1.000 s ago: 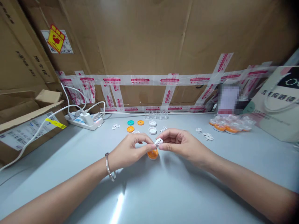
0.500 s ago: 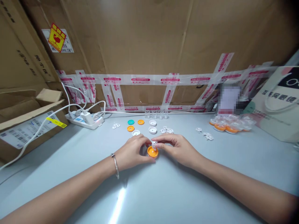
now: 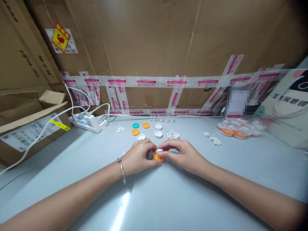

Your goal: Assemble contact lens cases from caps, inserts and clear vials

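Note:
My left hand (image 3: 141, 155) grips an orange round part (image 3: 158, 158) between thumb and fingers near the middle of the table. In the fingertips of my right hand (image 3: 184, 155) is a small white openwork piece (image 3: 159, 151), low over the orange part's centre; whether they touch is hard to tell. Beyond my hands lie white rings (image 3: 158, 134), orange discs (image 3: 145, 126), a teal disc (image 3: 136, 125) and a small pile of white openwork pieces (image 3: 173, 135). Several clear cups (image 3: 160, 118) stand in a row behind them.
Several capped orange-and-clear pieces (image 3: 238, 128) are heaped at the right, with white pieces (image 3: 215, 141) nearer. A power strip (image 3: 96, 125) with cables and an open carton (image 3: 36, 128) stand left. A large cardboard box (image 3: 144, 41) closes off the back; a printed bag (image 3: 286, 112) leans right.
The white piece in my right fingertips has come down and tilted over the orange part. My left hand still grips the orange part. The whole view has shifted slightly.

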`<state>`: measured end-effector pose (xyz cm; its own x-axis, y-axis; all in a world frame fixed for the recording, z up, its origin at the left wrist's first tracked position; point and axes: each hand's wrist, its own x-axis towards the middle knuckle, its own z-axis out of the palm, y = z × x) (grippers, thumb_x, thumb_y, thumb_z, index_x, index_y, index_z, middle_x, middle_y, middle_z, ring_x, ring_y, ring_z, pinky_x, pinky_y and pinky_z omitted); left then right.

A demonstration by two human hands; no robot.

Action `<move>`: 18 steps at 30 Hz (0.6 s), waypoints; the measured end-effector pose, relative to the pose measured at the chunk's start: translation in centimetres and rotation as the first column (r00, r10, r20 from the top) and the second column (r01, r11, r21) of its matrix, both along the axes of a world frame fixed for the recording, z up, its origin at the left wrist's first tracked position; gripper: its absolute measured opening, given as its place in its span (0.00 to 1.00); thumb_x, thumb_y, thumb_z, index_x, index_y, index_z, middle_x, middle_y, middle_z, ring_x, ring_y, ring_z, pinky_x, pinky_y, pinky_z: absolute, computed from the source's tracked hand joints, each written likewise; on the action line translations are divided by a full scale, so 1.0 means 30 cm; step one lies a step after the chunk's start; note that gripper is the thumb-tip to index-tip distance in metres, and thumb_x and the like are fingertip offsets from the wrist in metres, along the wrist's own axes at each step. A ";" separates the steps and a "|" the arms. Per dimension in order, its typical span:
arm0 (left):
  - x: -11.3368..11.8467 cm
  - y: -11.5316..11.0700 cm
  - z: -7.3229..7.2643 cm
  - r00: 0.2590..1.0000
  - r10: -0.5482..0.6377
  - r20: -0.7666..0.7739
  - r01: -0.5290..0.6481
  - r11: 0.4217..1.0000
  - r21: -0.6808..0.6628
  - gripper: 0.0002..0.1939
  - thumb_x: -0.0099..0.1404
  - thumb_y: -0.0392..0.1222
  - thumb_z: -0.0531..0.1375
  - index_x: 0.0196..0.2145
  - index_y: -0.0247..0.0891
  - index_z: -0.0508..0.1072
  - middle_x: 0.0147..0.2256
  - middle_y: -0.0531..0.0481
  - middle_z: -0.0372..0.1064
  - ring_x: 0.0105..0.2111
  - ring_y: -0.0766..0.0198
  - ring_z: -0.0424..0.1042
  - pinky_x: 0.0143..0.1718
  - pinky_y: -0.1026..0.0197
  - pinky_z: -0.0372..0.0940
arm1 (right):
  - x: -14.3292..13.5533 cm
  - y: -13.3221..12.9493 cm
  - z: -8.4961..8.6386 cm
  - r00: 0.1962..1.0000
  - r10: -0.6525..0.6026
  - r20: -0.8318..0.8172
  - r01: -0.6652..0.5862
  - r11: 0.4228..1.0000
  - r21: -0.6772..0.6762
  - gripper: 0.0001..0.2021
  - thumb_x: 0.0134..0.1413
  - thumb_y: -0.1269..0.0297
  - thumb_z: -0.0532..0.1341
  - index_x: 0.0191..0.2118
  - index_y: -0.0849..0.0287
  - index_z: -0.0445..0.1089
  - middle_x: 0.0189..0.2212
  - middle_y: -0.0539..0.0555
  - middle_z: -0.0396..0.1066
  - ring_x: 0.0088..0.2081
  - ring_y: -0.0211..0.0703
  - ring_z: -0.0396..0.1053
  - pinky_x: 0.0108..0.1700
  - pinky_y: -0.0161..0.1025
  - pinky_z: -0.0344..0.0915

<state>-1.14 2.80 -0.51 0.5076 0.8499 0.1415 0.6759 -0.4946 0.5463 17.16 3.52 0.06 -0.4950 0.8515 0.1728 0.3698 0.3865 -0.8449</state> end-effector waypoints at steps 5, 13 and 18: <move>0.003 0.002 -0.002 1.000 -0.011 0.010 0.011 1.000 0.001 0.13 0.54 0.50 0.61 0.33 0.38 0.73 0.30 0.50 0.64 0.32 0.63 0.63 0.34 0.63 0.56 | 0.005 0.000 -0.005 0.998 0.041 0.044 -0.045 0.994 0.099 0.07 0.50 0.68 0.59 0.34 0.56 0.74 0.33 0.51 0.74 0.36 0.40 0.70 0.42 0.38 0.65; 0.000 0.005 -0.004 0.999 -0.027 0.025 0.027 1.000 -0.004 0.14 0.54 0.49 0.62 0.36 0.40 0.74 0.32 0.50 0.66 0.34 0.61 0.64 0.35 0.63 0.57 | 0.006 -0.003 -0.029 0.995 0.088 0.040 -0.095 0.968 0.231 0.06 0.51 0.69 0.59 0.35 0.56 0.73 0.33 0.52 0.74 0.35 0.40 0.70 0.41 0.38 0.66; 0.001 0.001 0.000 0.999 -0.027 0.033 0.027 1.000 -0.001 0.13 0.53 0.48 0.62 0.35 0.39 0.74 0.31 0.50 0.66 0.33 0.62 0.64 0.35 0.63 0.57 | 0.009 -0.004 -0.021 0.995 0.087 0.043 -0.095 0.970 0.224 0.07 0.51 0.68 0.59 0.36 0.56 0.74 0.33 0.53 0.74 0.36 0.40 0.70 0.41 0.38 0.66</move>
<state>-1.11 2.82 -0.52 0.5252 0.8363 0.1575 0.6440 -0.5115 0.5688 17.43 3.41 -0.58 -0.5773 0.7435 0.3375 0.3500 0.5987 -0.7204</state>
